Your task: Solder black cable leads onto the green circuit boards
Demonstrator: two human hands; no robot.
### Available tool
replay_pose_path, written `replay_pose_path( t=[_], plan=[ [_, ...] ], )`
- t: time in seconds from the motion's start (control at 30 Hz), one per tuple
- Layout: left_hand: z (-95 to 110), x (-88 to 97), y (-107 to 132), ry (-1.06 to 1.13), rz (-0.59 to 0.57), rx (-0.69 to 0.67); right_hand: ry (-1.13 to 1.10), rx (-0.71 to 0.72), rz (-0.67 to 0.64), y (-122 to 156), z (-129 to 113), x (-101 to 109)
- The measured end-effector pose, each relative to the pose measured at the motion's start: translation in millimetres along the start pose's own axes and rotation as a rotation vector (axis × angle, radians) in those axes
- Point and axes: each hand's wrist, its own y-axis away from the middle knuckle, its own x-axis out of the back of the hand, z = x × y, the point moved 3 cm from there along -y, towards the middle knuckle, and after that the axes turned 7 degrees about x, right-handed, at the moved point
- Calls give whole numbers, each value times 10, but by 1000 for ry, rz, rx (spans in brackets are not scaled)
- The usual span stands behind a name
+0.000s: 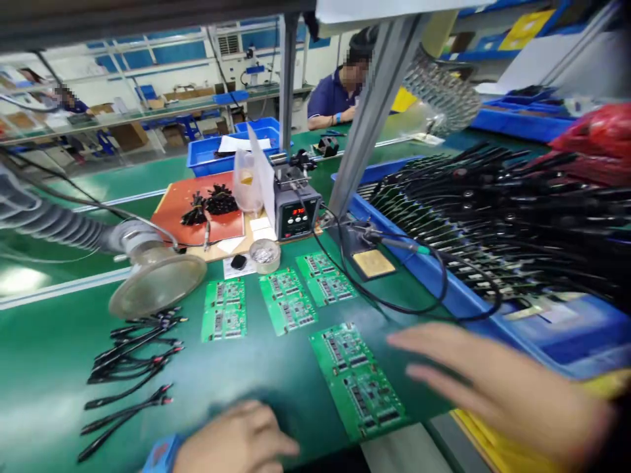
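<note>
My right hand [488, 387], smeared by motion, is above the bench edge with fingers stretched out and nothing between them. Just left of its fingertips lies the nearest green circuit board [357, 381], flat on the mat. At the bottom edge, my left hand [241, 440] rests low over the bench, its fingers loosely bent and apart, with no held thing visible. A blue wristband [162, 454] is around that wrist. Further back lie a left board [224, 310], a middle board [288, 301] and a right board [325, 279].
Short black cables [133, 355] lie at left beneath a fume-extractor hood [158, 282]. A soldering station [297, 213], a round tin [265, 255] and a soldering iron [399, 244] with looping cord stand behind. Right, a blue tray [424, 276] holds many cabled boards. A person [332, 98] sits opposite.
</note>
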Motion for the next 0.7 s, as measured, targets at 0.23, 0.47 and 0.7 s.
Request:
replay_pose_path(
  t=[0.23, 0.47, 0.7],
  plan=[
    [-670, 138, 230, -406, 472, 395, 143, 157, -83, 229, -699, -1321],
    [-645, -40, 323, -473, 399, 504, 368, 222, 128, 143, -1247, -1529],
    [-50, -832, 763, -365, 411, 507, 314, 149, 205, 1, -1286, -1768]
  ],
)
